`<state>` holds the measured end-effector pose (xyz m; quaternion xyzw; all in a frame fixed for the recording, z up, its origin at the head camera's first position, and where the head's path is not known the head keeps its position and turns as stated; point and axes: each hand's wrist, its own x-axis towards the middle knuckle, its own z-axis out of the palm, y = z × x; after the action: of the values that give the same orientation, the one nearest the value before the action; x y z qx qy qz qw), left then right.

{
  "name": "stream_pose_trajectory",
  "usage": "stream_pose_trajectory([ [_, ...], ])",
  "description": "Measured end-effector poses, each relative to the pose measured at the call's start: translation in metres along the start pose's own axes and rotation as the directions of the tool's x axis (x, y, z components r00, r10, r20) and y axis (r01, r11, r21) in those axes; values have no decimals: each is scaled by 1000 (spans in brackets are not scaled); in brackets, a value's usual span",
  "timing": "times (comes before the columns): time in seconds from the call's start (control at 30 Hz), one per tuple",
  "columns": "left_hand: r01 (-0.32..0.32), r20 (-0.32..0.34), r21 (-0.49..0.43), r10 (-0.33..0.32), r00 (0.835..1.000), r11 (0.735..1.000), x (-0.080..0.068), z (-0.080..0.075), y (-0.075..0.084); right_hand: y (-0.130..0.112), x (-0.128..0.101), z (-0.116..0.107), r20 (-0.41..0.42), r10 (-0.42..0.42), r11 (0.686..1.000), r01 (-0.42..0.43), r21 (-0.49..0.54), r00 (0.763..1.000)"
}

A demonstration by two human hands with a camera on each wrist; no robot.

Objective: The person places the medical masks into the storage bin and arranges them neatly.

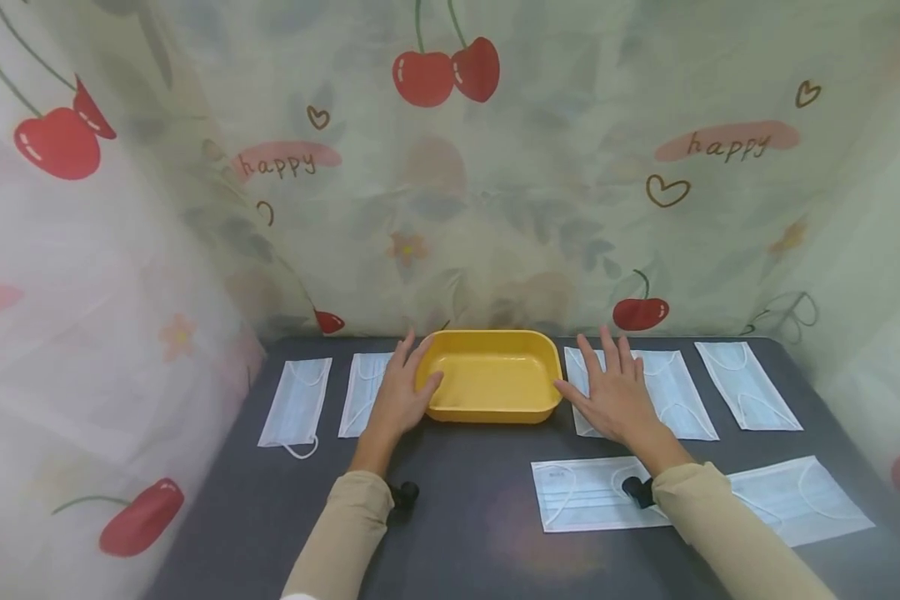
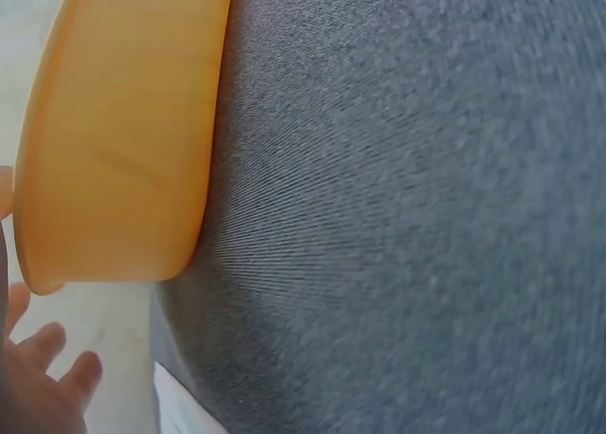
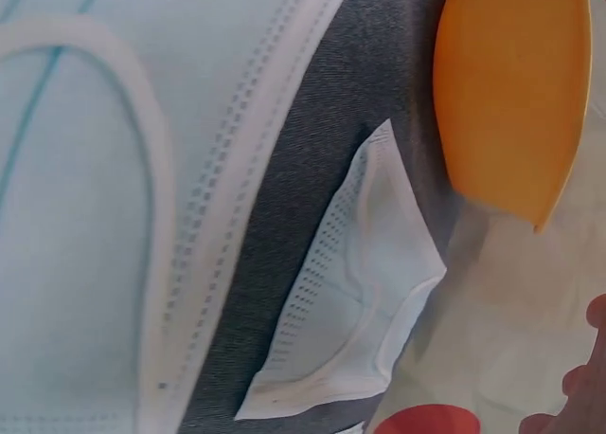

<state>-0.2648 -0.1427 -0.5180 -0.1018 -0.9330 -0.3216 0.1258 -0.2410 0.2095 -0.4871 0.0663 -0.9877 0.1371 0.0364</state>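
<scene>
A yellow plastic tray (image 1: 495,379) with rounded corners stands at the far middle of the dark table. My left hand (image 1: 401,396) is at its left side, thumb by the rim and fingers spread; whether it touches is unclear. On the opposite side, my right hand (image 1: 618,396) spreads its fingers, its thumb tip near the right rim. Beneath and behind that hand lie light blue face masks (image 1: 675,392) with white ear loops. The left wrist view shows the tray's outer wall (image 2: 123,150) beside the left fingers (image 2: 80,377). In the right wrist view, the fingers (image 3: 573,406) hold nothing.
Left of the tray lie two more masks, one at the far left (image 1: 296,404) and one (image 1: 362,387) partly behind the left hand. Another mask (image 1: 746,387) is at the far right. Nearer masks (image 1: 581,496) lie around the right forearm. A cherry-print cloth (image 1: 450,208) encloses the table.
</scene>
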Motion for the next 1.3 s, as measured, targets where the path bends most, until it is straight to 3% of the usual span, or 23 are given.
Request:
stream_pose_trajectory([
  [0.2,62,28,-142,-59,998,988,-7,3,-2,7,-9,7,15,14,999,-15,29,1000],
  [0.47,178,66,-300,-166,984,937,-10,7,-11,14,-15,14,1,33,998,-33,59,999],
  [0.53,193,71,-364,-180,981,911,-10,9,-14,15,-16,14,0,36,997,-36,68,999],
  [0.73,283,132,-529,-252,959,800,-14,13,-19,21,-22,11,20,67,992,-69,108,998],
  [0.87,310,164,-579,-264,950,755,-15,14,-20,26,-26,8,44,95,987,-100,127,995],
  [1.0,307,164,-604,-261,951,736,-13,15,-21,29,-29,6,66,107,982,-116,147,992],
  [1.3,313,174,-611,-262,949,727,-10,20,-23,32,-33,6,110,153,969,-171,180,982],
])
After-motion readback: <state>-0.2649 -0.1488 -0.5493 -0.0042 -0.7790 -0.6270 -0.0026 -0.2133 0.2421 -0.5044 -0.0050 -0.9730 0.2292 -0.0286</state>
